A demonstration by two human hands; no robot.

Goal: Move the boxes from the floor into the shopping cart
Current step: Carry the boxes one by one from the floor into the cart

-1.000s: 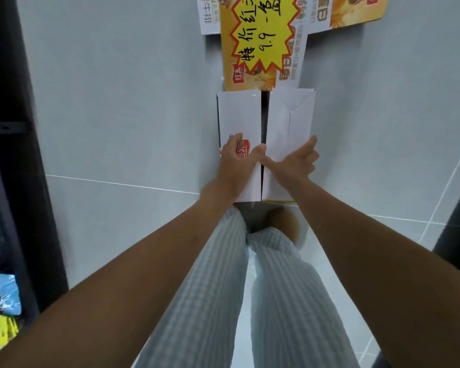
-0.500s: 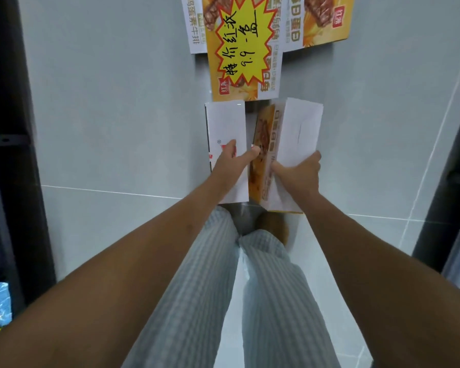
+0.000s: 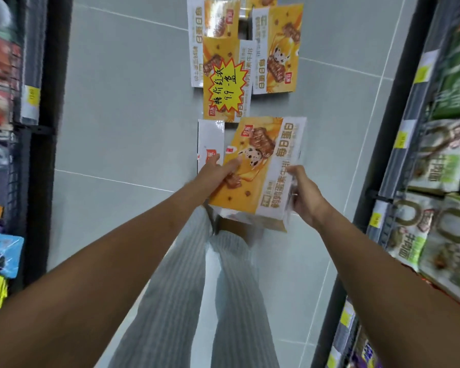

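Over the aisle floor (image 3: 117, 128), yellow box (image 3: 260, 171) is lifted and tilted, with right hand (image 3: 303, 197) gripping its right edge. Left hand (image 3: 215, 173) grips white box (image 3: 210, 139) beside it, thumb on yellow box. Risk: the one-edge grip slips and the box drops. Cart not in view. Box print "每日蛋白"; star sign (image 3: 227, 88) reads "9.9".

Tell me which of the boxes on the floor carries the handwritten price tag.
The yellow box lying just beyond the held box: a red-edged starburst tag covers its face. The others carry none.
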